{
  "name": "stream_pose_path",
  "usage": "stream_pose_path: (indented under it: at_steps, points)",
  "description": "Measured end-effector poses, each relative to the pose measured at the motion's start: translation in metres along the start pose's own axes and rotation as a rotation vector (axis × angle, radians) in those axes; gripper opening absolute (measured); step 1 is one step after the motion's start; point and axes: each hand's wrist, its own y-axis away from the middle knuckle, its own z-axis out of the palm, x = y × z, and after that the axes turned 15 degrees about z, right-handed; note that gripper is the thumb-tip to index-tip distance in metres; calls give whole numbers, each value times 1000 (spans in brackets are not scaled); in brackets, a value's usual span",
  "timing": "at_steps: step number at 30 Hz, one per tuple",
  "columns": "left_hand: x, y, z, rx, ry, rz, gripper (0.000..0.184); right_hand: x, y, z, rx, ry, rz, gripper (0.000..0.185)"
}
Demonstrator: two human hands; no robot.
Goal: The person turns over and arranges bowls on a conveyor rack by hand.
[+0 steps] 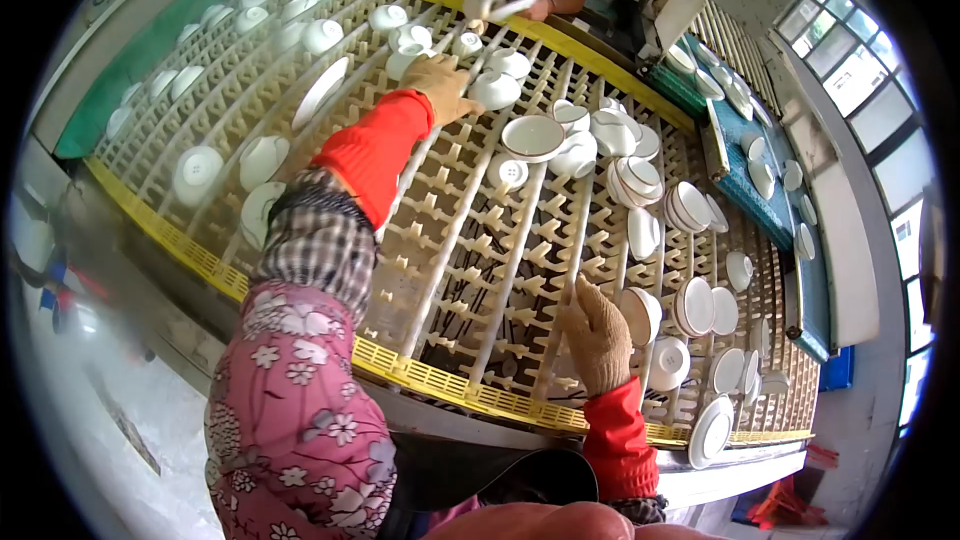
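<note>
My left hand [438,88], in a tan glove, reaches over the far side of the slatted rack [440,230]. Its fingers are apart, between a white bowl [404,62] at the fingers' left and an upturned white bowl [494,90] to the right; nothing shows in its grasp. Nearer to me, my right hand [598,335], also gloved, is over the rack with fingers stretched out, close beside a white bowl [640,315]. No held object is visible there. A wide brown-rimmed bowl [533,138] lies between the two hands, farther back.
More white dishes stand at the rack's left [198,175] and right [694,307]. Yellow edging [430,370] runs along the near side. Across the rack, a co-worker's gloved hand [484,2] is beside a white dish. A blue conveyor [745,165] carries several bowls at right.
</note>
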Motion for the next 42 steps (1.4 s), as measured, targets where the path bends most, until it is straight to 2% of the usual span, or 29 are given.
stream_pose_path:
  at_steps: [2, 3, 4, 6, 7, 9, 12, 13, 15, 16, 18, 20, 22, 23, 26, 27, 28, 30, 31, 32, 33, 34, 35, 36, 38, 39, 40, 41, 42]
  points:
    - [-11, -14, 9, -123, -23, -178, 93, 24, -6, 2, 68, -23, 15, 43]
    - [-27, -10, 30, 49, -74, -135, 93, 35, -11, 1, 102, -27, 20, 48]
    - [-22, 4, 13, 40, -78, -166, 85, 43, -14, 1, 130, -35, -32, 48]
    - [-46, 1, 42, 180, -36, -248, 77, 58, -13, 6, 170, -58, -122, 48]
    - [-49, 3, 47, 61, 1, -270, 76, 63, -16, 8, 236, 84, -222, 48]
    - [-54, 10, 37, -152, 64, -329, 75, 49, -17, 5, 138, 87, -119, 46]
    - [-30, 41, 25, -184, -8, -199, 77, 47, -23, 13, 100, 97, -86, 42]
    - [-7, 43, 11, -146, 101, -272, 74, 46, -25, 15, 81, 107, -48, 41]
    - [46, 55, -36, -4, 208, -196, 69, 42, -29, 13, 44, 123, -3, 38]
    - [46, 39, -1, 287, 261, -21, 59, 40, -30, 13, 25, 127, 7, 36]
    - [86, 25, 3, 476, 367, 260, 59, 43, -32, 16, 2, 90, 9, 34]
    - [127, 1, 1, 222, 277, 320, 58, 53, -36, 20, 14, 9, 3, 34]
    - [147, -28, 58, 278, 242, 188, 53, 51, -36, 17, -31, -8, -35, 30]
    - [152, -34, 52, 184, 231, 107, 47, 50, -35, 16, -49, -19, -51, 28]
    - [150, -35, 49, 315, 408, 50, 47, 63, -35, 15, -13, -67, -116, 29]
    - [140, -35, 50, 346, 215, 189, 33, 65, -34, 10, -11, -70, -129, 31]
    - [121, -35, 52, 427, 180, 213, 27, 60, -29, 0, 53, -63, -193, 35]
    - [77, -18, 38, 640, 124, 276, 35, 43, -17, -25, 177, -43, -318, 46]
    - [64, 0, 25, 649, 177, 226, 38, 30, -17, -43, 263, 174, -301, 52]
    - [52, 18, 11, 659, 229, 176, 42, 44, -22, -52, 308, 97, -287, 59]
    - [40, 36, -4, 670, 281, 125, 46, 42, -23, -63, 426, 184, -323, 61]
    - [34, 56, -30, 504, 233, -41, 45, 35, -27, -68, 548, 276, -359, 62]
    - [10, 63, -17, 602, 221, -109, 49, 54, -34, -71, 564, 355, -366, 50]
    - [-2, 69, -11, 612, 390, -230, 50, 83, -46, -70, 576, 435, -374, 39]
    - [-10, 75, -9, 624, 728, -484, 55, 96, -55, -66, 580, 432, -286, 30]
    - [-1, 72, -5, 589, 413, -539, 62, 98, -60, -62, 575, 346, -191, 30]
    - [10, 65, 1, 642, 411, -457, 61, 101, -64, -61, 571, 261, -98, 31]
    - [32, 57, 1, 689, 411, -380, 61, 104, -70, -60, 472, 293, 27, 51]
    - [60, 46, 0, 734, 411, -303, 60, 106, -69, -60, 474, 275, 20, 51]
